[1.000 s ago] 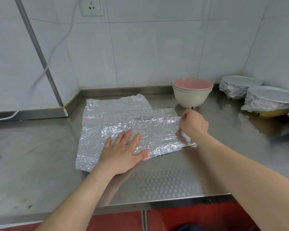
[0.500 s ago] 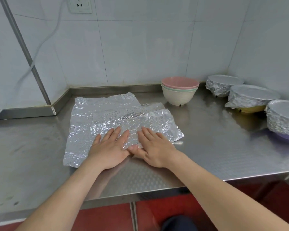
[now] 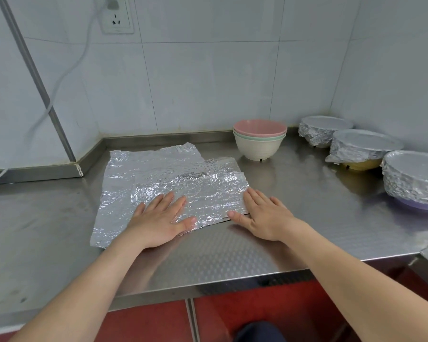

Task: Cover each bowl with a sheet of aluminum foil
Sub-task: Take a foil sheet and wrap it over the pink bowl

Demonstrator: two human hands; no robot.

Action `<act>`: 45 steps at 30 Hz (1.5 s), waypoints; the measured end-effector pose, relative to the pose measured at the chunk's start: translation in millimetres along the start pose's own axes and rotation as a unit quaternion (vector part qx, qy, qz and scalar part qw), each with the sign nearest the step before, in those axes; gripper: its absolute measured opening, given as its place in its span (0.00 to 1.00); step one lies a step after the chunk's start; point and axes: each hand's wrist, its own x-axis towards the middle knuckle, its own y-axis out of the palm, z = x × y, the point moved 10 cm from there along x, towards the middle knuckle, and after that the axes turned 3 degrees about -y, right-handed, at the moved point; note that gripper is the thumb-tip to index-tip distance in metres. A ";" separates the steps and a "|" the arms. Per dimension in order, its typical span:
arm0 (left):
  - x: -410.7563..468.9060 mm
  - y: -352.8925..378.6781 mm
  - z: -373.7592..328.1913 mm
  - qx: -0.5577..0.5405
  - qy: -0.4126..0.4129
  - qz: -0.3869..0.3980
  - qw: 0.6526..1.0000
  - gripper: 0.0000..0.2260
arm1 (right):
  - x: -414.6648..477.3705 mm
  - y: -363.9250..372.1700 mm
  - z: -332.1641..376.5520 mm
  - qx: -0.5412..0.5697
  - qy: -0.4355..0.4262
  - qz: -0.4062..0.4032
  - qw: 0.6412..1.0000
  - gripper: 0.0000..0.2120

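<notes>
No readable text, labels or numbers, wall socket (image 3: 116,17) possibly marked, too blurred

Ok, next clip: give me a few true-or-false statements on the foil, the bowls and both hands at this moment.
1. The left hand lies flat on the foil. True.
2. Three foil-wrapped bowls stand at the right of the counter. True.
3. The stacked bowls are covered with foil. False: the pink top bowl is open, with no foil on it.
4. The right hand holds a bowl. False: it lies flat, fingers straight, at the foil's right edge and holds nothing.
5. The foil is draped over a bowl. False: it lies spread on the counter.
</notes>
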 end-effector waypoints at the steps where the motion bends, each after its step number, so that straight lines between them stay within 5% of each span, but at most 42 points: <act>1: 3.7 -2.9 1.1 -0.015 -0.002 0.012 1.000 0.32 | -0.5 1.0 0.3 0.001 0.001 -0.002 1.000 0.49; 6: 20.5 -38.5 -14.4 0.009 -0.010 -0.137 0.990 0.22 | -6.4 -10.9 1.0 0.035 0.000 -0.088 0.995 0.38; 11: 32.1 -5.7 -16.2 0.015 -0.010 -0.063 0.998 0.28 | -1.7 -36.8 1.9 0.035 0.005 -0.158 0.987 0.28; 15: 32.8 -4.1 -16.9 0.017 -0.020 -0.064 0.998 0.28 | 35.5 -37.0 31.5 0.032 -0.080 -0.092 0.992 0.28; 24: 28.7 -4.9 -14.9 0.009 -0.032 -0.050 0.998 0.27 | 58.3 -0.4 19.3 0.009 -0.041 0.021 0.999 0.40; 28: 28.3 -8.9 -15.1 0.011 -0.031 -0.053 0.998 0.26 | 61.0 -14.4 1.8 0.027 -0.039 -0.045 0.998 0.25; 33: 28.8 -5.4 -16.3 0.007 -0.027 -0.038 0.999 0.27 | 56.0 -16.8 -13.6 0.034 -0.017 -0.060 0.997 0.23; 37: 26.3 -19.0 -23.0 0.001 -0.021 -0.045 0.999 0.25 | 48.0 -39.6 -35.1 0.176 0.010 -0.218 0.960 0.18; 40: 17.8 -43.3 -62.1 -0.025 0.064 -0.135 0.988 0.21 | 44.9 -42.1 -38.4 0.200 0.010 -0.241 0.950 0.17; 45: 16.4 -32.1 -122.8 -0.022 0.124 -0.095 0.988 0.29 | 44.9 -39.6 -46.3 0.246 0.037 -0.251 0.935 0.18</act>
